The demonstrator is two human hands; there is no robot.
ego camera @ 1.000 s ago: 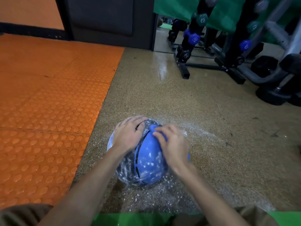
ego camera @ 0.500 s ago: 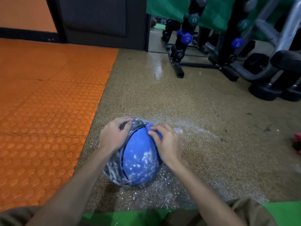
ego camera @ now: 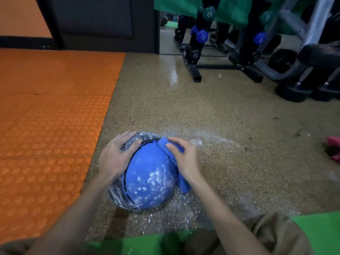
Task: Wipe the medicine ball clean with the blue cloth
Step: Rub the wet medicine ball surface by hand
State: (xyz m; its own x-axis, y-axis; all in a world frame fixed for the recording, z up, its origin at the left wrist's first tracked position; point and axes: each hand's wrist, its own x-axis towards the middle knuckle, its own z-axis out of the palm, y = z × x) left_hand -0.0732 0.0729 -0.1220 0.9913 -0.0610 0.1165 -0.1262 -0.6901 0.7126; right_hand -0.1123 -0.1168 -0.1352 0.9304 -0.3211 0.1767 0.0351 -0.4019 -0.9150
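The round blue rubber medicine ball (ego camera: 149, 173), pebbled and banded with dark grey panels, sits on the speckled tan floor (ego camera: 202, 111) just beside the edge of the orange studded mat (ego camera: 51, 111). Its upper blue face looks mostly clean, but white flecks cover the lower front and the grey panel on the left, so the wiping seems roughly half done at best. The underside is hidden.

The blue cloth (ego camera: 184, 185) lies bunched against the ball's upper right side, one end hanging down toward the floor. The right hand (ego camera: 185, 161) grasps it, fingers bent over the bunch, with thumb and forefinger on its top fold. The left hand (ego camera: 116, 159) lies flat and released, fingers spread, steadying the grey panel without gripping.

White powdery residue (ego camera: 174, 208) is scattered on the floor around the ball. What remains, by my reading, is the speckled lower half, the grey bands and whatever the ball rests on. Beyond stand a black dumbbell rack (ego camera: 195, 57) and, at the right edge, a pink object (ego camera: 334, 148).
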